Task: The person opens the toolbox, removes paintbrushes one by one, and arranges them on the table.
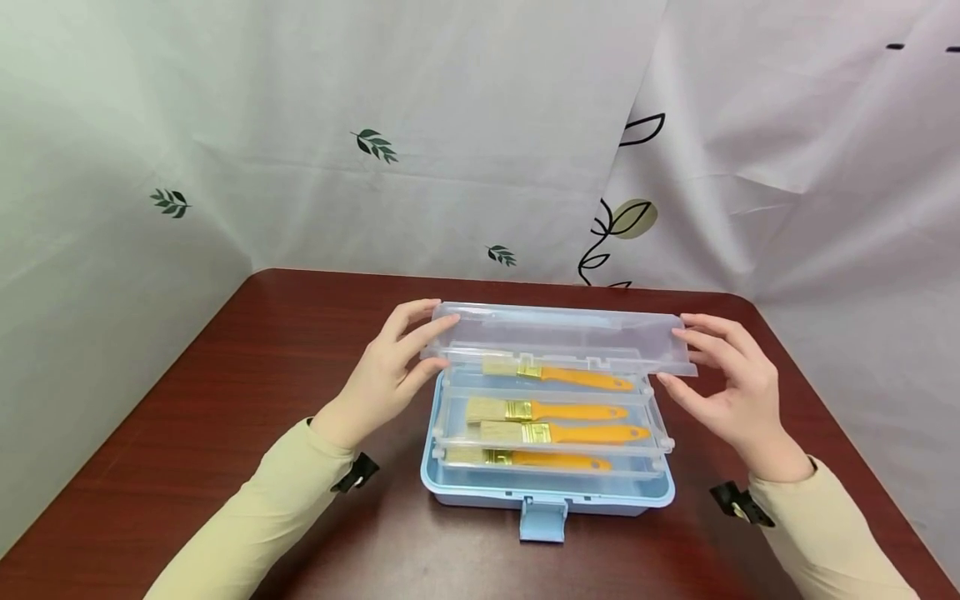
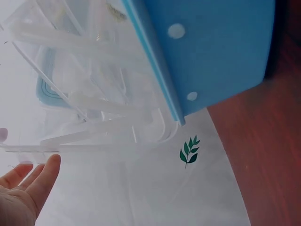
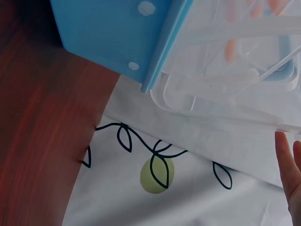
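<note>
A light blue toolbox (image 1: pixel 547 498) stands on the table with its clear lid (image 1: pixel 562 333) raised at the back. My left hand (image 1: pixel 382 375) holds the lid's left end, thumb at the front edge and fingers at the far side. At the lid's right end, my right hand (image 1: pixel 731 387) grips in the same way. Clear trays (image 1: pixel 450 429) sit stepped inside the box. In them lie several paintbrushes (image 1: pixel 600 434) with yellow handles and pale bristles, handles to the right. From the left wrist, fingertips (image 2: pixel 51 165) touch the lid's edge.
The blue front latch (image 1: pixel 542 521) hangs down toward me. Around the box spreads a dark red-brown table (image 1: pixel 187 433). A white cloth (image 1: pixel 465 125) with leaf prints hangs behind the table and along its sides.
</note>
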### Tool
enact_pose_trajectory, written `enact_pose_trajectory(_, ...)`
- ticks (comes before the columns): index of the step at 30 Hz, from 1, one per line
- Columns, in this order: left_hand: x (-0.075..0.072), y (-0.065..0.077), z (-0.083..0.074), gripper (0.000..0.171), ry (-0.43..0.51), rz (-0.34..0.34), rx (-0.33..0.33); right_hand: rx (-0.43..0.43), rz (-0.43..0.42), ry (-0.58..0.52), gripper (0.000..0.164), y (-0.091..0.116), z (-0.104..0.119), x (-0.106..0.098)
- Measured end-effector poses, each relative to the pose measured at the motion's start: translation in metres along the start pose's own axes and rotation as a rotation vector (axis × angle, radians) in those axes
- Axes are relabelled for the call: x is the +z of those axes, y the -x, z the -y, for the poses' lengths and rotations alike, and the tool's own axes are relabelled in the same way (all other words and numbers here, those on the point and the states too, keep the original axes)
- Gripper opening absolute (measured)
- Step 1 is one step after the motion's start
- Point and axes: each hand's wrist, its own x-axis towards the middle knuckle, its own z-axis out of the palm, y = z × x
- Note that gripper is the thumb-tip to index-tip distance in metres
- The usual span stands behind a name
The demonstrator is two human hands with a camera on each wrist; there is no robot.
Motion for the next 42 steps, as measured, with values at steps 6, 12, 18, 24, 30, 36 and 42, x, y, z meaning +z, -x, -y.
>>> enact_pose_trajectory(6, -0.004, -0.009, 0.000, 0.049, 0.039, 0.059, -0.120, 0.057, 0.051, -0.011, 0.065, -0.004, -0.010, -0.002)
enact_pose_trajectory(12, -0.005, -0.020, 0.005, 0.046, 0.082, 0.103, -0.213, 0.108, 0.028, -0.019, 0.040, -0.011, -0.009, 0.003)
enact_pose_trajectory(18, -0.004, -0.028, 0.014, 0.042, 0.219, 0.118, -0.294, 0.170, 0.012, 0.024, 0.045, -0.018, -0.006, 0.009)
enact_pose_trajectory(24, -0.006, -0.029, 0.021, 0.040, 0.367, 0.072, -0.348, 0.236, 0.001, 0.070, 0.040, -0.021, -0.008, 0.011)
enact_pose_trajectory(30, -0.003, -0.021, 0.028, 0.040, 0.427, 0.038, -0.362, 0.294, 0.018, 0.114, 0.035, -0.026, -0.008, 0.011)
enact_pose_trajectory(36, 0.004, -0.017, 0.036, 0.044, 0.455, 0.002, -0.341, 0.380, 0.039, 0.102, 0.030, -0.032, -0.008, 0.012)
enact_pose_trajectory(42, 0.007, -0.016, 0.042, 0.049, 0.459, 0.017, -0.407, 0.481, 0.072, 0.098, 0.027, -0.041, -0.013, 0.012)
